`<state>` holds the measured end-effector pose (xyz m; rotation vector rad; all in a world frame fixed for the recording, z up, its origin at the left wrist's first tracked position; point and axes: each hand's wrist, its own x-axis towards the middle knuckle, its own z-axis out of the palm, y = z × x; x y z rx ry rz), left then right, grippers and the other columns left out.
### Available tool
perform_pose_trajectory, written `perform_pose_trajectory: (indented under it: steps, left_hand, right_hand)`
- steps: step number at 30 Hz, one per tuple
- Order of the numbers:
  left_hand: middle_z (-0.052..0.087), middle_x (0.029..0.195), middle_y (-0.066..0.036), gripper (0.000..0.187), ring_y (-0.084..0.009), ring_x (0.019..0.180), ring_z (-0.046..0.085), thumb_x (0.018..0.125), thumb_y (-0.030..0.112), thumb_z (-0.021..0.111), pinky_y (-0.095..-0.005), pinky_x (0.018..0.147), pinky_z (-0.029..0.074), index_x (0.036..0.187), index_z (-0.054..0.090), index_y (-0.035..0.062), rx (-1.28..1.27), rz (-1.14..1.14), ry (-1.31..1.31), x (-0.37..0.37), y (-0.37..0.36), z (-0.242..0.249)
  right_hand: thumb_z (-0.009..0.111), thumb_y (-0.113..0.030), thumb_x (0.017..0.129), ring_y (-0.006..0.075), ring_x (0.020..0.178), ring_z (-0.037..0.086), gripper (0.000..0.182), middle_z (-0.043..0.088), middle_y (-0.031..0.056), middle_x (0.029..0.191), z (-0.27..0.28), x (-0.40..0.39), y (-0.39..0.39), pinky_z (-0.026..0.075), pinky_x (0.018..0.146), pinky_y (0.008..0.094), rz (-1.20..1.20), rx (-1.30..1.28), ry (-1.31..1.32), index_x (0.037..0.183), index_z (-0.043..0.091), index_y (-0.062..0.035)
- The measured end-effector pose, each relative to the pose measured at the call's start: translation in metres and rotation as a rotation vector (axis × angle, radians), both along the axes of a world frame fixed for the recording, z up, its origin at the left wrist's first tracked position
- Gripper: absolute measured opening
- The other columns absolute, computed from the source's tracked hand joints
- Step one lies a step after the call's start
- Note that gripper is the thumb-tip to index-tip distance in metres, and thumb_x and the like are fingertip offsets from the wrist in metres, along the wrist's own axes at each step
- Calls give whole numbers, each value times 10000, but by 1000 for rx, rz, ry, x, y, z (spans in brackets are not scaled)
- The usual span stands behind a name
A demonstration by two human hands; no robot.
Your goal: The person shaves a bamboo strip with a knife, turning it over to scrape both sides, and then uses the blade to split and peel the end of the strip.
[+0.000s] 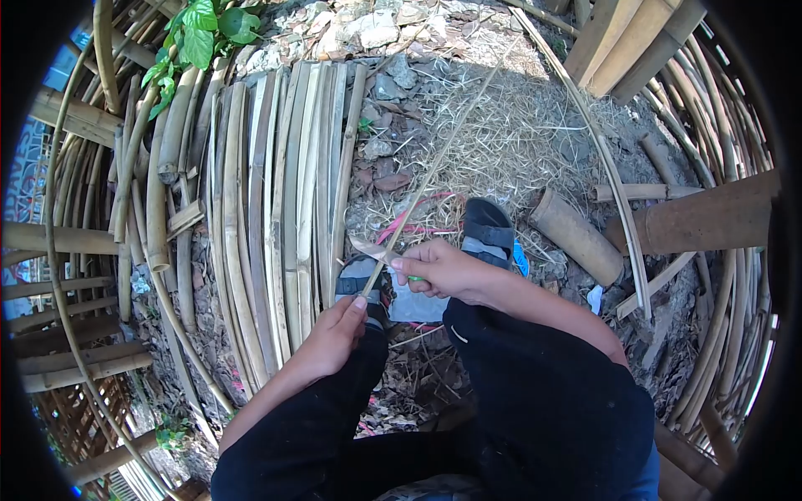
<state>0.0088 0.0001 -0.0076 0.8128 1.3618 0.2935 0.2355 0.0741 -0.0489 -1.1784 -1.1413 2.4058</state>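
Evidently, the right hand (430, 269) is closed round a green-handled knife (373, 250), its blade across a long thin bamboo strip (426, 179). Nearer the body, the left hand (337, 334) pinches that strip between thumb and fingers. Split bamboo slats (288, 192) lie side by side beyond the left hand; a thick bamboo piece (576, 237) lies right of the right hand.

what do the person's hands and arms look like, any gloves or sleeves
The left hand and right hand are bare, with no gloves. No watch or band shows at either wrist. The left forearm and right forearm show no sleeve. Whether there are rings on the fingers is too small to tell.
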Motion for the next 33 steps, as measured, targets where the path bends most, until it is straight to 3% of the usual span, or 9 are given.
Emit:
perform_pose_trajectory:
  steps: [3, 5, 9, 12, 16, 18, 20, 28, 33]
  left_hand:
    - [347, 656, 67, 333, -52, 529, 293, 1043, 421, 403, -224, 464, 233, 922, 489, 123, 16, -16, -1, -2, -1, -3]
    - [345, 654, 67, 333, -51, 525, 290, 1043, 421, 404, -222, 461, 229, 923, 490, 122, 18, -15, -5, -2, -1, -3]
    - [345, 663, 65, 333, -54, 536, 295, 1044, 418, 402, -226, 466, 236, 917, 485, 121, -14, 0, -25, -4, -2, 5]
    - [346, 668, 62, 336, -56, 544, 298, 1042, 421, 403, -227, 472, 240, 913, 480, 120, -28, 5, -31, -8, -5, 7]
    - [351, 671, 61, 338, -56, 549, 296, 1038, 424, 411, -222, 485, 244, 907, 475, 119, -69, 22, -32, -10, -3, 11]
    - [363, 666, 54, 338, -59, 546, 308, 1045, 399, 409, -226, 486, 259, 894, 480, 105, -70, 43, -40, -9, -4, 12]
    - [374, 661, 47, 341, -62, 544, 320, 1051, 375, 406, -230, 487, 275, 881, 485, 90, -67, 55, -39, -10, -3, 12]
    - [344, 647, 59, 335, -58, 521, 297, 1048, 391, 401, -227, 454, 244, 890, 475, 106, -79, 72, -57, -13, -5, 10]
    - [345, 660, 58, 343, -63, 537, 296, 1044, 413, 399, -227, 478, 251, 892, 473, 114, -64, 40, -45, -11, -3, 13]
  right_hand:
    - [582, -338, 989, 39, 497, 343, 333, 435, -57, 582, -3, 1, 2, 247, 455, 213, -62, -50, 11, 817, 613, -53]
    - [591, -336, 983, 40, 483, 334, 342, 439, -57, 570, -6, -4, -1, 249, 452, 212, -156, 98, -66, 793, 623, -53]
    - [596, -333, 979, 39, 476, 342, 345, 455, -53, 563, -19, 10, 11, 255, 446, 214, -91, 191, -53, 776, 631, -57]
    - [587, -357, 980, 34, 447, 335, 353, 454, -62, 543, -25, 50, 46, 244, 426, 222, -411, 171, -256, 761, 616, -82]
    - [598, -368, 969, 38, 430, 329, 337, 455, -61, 537, -22, 74, 72, 214, 400, 224, -324, 159, -416, 775, 613, -93]
    - [605, -380, 962, 42, 428, 329, 341, 463, -58, 544, -27, 78, 79, 210, 397, 229, -358, 195, -339, 785, 612, -88]
    - [643, -350, 943, 56, 454, 374, 334, 512, -25, 570, -33, 93, 94, 262, 419, 230, -463, 183, -485, 825, 649, -38]
    - [662, -330, 922, 78, 431, 331, 299, 505, -6, 552, -35, 115, 132, 224, 413, 284, -364, 138, -468, 802, 642, -56]
    - [673, -345, 913, 88, 447, 346, 303, 526, -1, 577, -36, 122, 146, 234, 427, 288, -451, 195, -572, 795, 646, -67]
